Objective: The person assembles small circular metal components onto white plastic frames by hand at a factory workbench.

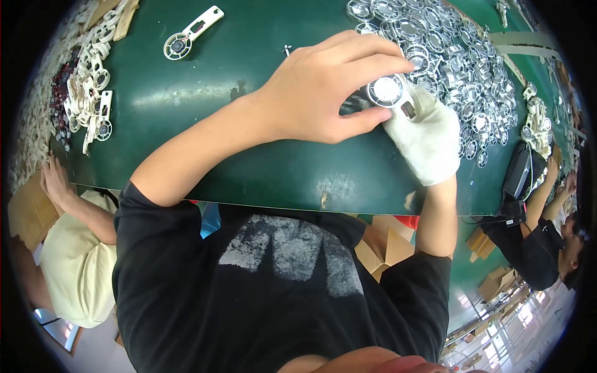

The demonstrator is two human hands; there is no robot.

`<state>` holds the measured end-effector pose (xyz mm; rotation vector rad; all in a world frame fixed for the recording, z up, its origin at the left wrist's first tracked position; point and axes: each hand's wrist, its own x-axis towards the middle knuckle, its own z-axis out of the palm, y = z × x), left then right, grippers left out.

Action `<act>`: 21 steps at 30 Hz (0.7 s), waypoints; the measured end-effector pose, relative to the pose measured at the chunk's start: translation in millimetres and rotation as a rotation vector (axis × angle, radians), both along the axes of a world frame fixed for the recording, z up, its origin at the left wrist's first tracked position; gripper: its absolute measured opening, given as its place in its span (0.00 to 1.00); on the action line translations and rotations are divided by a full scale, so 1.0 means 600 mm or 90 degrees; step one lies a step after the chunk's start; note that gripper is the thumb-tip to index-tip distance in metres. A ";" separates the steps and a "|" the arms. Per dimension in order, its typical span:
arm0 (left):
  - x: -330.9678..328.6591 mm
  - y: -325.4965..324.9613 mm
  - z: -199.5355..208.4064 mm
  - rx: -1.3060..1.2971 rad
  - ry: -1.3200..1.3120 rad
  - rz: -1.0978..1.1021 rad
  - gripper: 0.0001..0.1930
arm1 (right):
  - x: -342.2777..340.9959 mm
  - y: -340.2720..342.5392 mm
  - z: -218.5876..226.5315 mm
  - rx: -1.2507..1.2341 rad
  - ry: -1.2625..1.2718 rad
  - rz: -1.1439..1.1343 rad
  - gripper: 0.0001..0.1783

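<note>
My right hand (428, 140), in a white glove, holds a pale plastic part with a round spoked head (387, 91) and a short handle with a dark slot. Its handle runs into the gloved fingers. My bare left hand (323, 87) comes across from the left, thumb and forefinger closed at opposite edges of the round head. Bright glare hides the middle of that head. Just right of both hands lies a large heap of shiny silver rings (460, 74). A similar white part with a round head (178, 46) rests alone on the table at the upper left.
The green table (261, 168) carries a pile of white handled parts (93, 93) on the left and another (537, 121) on the far right. A tiny metal piece (286, 50) lies beyond my left hand. A black box (517, 171) stands rightward. Other people work on both sides.
</note>
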<state>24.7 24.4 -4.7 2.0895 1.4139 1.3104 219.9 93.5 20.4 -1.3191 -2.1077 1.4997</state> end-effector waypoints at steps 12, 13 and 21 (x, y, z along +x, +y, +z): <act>-0.010 0.003 0.000 0.073 0.041 -0.009 0.34 | -0.001 -0.005 0.013 0.057 -0.022 0.058 0.14; -0.013 0.004 -0.002 0.072 0.043 -0.007 0.34 | -0.001 -0.004 0.016 0.032 -0.045 0.067 0.15; -0.021 0.012 -0.006 0.046 0.036 -0.094 0.29 | -0.008 -0.008 0.028 0.084 -0.111 0.058 0.14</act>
